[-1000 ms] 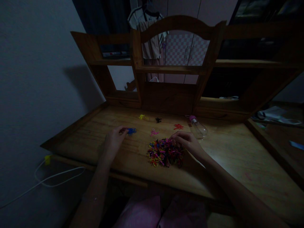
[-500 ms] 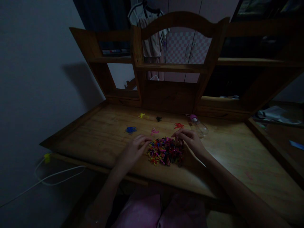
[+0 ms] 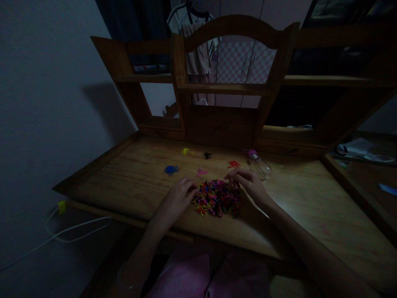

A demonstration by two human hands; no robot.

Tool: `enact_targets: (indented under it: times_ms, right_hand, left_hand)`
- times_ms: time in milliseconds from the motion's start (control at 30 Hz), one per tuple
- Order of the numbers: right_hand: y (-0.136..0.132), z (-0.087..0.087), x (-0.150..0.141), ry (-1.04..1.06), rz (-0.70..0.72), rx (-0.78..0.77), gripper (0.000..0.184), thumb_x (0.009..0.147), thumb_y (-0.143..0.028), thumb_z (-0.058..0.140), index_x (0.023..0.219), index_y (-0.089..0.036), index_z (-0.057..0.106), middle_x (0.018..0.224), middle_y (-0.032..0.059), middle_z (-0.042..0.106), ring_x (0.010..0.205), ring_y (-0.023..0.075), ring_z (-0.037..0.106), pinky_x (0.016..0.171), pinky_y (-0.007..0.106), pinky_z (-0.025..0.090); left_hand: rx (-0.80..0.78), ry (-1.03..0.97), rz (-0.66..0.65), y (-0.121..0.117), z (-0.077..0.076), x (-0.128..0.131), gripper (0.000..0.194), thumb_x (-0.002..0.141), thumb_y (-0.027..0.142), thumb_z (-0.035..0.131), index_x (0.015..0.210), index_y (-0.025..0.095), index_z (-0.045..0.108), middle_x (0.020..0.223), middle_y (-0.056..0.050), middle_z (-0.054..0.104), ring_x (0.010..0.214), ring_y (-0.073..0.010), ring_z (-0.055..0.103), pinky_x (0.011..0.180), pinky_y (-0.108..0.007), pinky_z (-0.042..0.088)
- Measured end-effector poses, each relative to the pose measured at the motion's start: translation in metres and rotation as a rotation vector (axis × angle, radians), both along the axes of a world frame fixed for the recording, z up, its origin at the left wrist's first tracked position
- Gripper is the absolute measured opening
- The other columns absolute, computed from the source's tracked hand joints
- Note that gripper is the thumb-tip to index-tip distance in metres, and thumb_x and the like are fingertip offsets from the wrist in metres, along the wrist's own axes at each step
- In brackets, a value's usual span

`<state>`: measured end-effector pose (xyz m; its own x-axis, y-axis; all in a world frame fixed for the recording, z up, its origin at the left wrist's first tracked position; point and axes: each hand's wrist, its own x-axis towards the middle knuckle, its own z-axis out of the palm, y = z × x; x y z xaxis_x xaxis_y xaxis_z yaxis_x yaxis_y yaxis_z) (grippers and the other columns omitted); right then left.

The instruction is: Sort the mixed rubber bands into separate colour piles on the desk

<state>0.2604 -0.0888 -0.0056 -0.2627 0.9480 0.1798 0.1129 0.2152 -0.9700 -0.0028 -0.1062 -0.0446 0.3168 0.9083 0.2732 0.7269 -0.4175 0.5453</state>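
A heap of small, many-coloured rubber bands [image 3: 214,203] lies on the wooden desk [image 3: 124,182]. At the heap's left edge is my left hand [image 3: 180,196], its fingers curled together and the tips touching the bands. My right hand [image 3: 248,186] rests over the upper right of the heap, thumb and fingers pinched; what lies between them is hidden. Beyond the heap are small separate piles: blue bands [image 3: 170,170], yellow bands [image 3: 185,151], black bands [image 3: 207,155], pink bands [image 3: 201,171] and red bands [image 3: 233,164].
A clear bulb-shaped bottle [image 3: 263,169] with a pink cap lies behind my right hand. A wooden shelf unit [image 3: 220,124] rises along the desk's back edge. On the left, a white cable [image 3: 80,227] hangs beside the desk, near a wall [image 3: 56,116].
My left hand has left the blue pile and moved right and nearer to me, to the heap's left edge. My right hand has stayed over the heap, shifting only slightly.
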Motion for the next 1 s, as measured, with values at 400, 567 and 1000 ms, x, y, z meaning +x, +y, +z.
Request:
enact_targets:
  times_ms: [400, 567, 1000]
  right_hand:
    - [0.000, 0.000, 0.000, -0.011, -0.007, -0.007, 0.022, 0.085, -0.032, 0.054, 0.079, -0.016, 0.068, 0.067, 0.0019, 0.060, 0.061, 0.0132, 0.052, 0.056, 0.026, 0.039]
    - [0.000, 0.000, 0.000, -0.018, -0.012, 0.004, 0.023, 0.086, -0.034, 0.055, 0.079, -0.016, 0.068, 0.067, 0.0020, 0.060, 0.060, 0.0131, 0.051, 0.055, 0.026, 0.038]
    - [0.000, 0.003, 0.000, -0.044, -0.021, 0.012, 0.024, 0.086, -0.033, 0.055, 0.083, -0.017, 0.071, 0.066, 0.0020, 0.059, 0.059, 0.0133, 0.050, 0.055, 0.026, 0.039]
  left_hand:
    - [-0.005, -0.087, 0.036, -0.010, 0.017, 0.005, 0.015, 0.089, 0.032, 0.052, 0.086, 0.021, 0.063, 0.090, -0.003, 0.062, 0.087, -0.0190, 0.059, 0.078, -0.032, 0.047]
    - [-0.020, -0.092, 0.019, -0.033, 0.030, 0.017, 0.017, 0.086, 0.037, 0.059, 0.079, 0.022, 0.059, 0.085, -0.002, 0.061, 0.083, -0.0184, 0.058, 0.074, -0.031, 0.046]
    - [0.050, 0.028, -0.048, -0.058, 0.014, 0.059, 0.018, 0.078, 0.036, 0.070, 0.089, 0.024, 0.062, 0.094, -0.005, 0.058, 0.093, -0.0236, 0.053, 0.080, -0.039, 0.044]
